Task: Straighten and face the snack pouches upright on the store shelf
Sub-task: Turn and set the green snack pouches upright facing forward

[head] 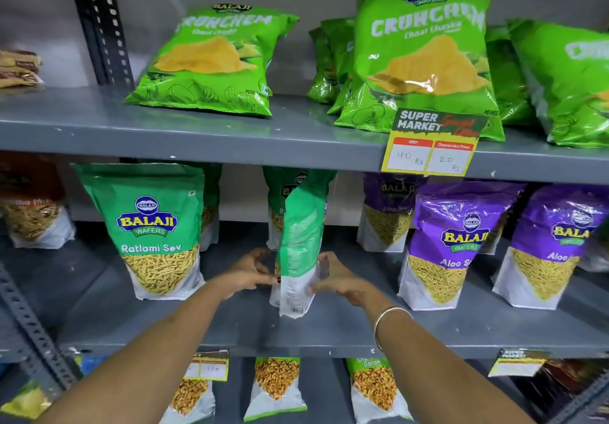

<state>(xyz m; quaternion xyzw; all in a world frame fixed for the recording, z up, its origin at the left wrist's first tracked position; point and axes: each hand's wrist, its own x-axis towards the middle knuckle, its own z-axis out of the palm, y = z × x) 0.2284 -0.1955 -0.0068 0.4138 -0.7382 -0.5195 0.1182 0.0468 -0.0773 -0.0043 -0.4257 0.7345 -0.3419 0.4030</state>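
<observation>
Facing step: left hand (250, 272) and right hand (339, 280) pinch the edge-on green pouch (301, 242) between them. Next: rotate front outward.

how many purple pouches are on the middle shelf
3. One stands at the back, one in front of it to the right, one at the right edge, partly cut off. More may be hidden behind.

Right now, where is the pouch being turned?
The green pouch stands mid-way along the middle shelf, between both hands, right of the Ratlami Sev pouch.
</observation>
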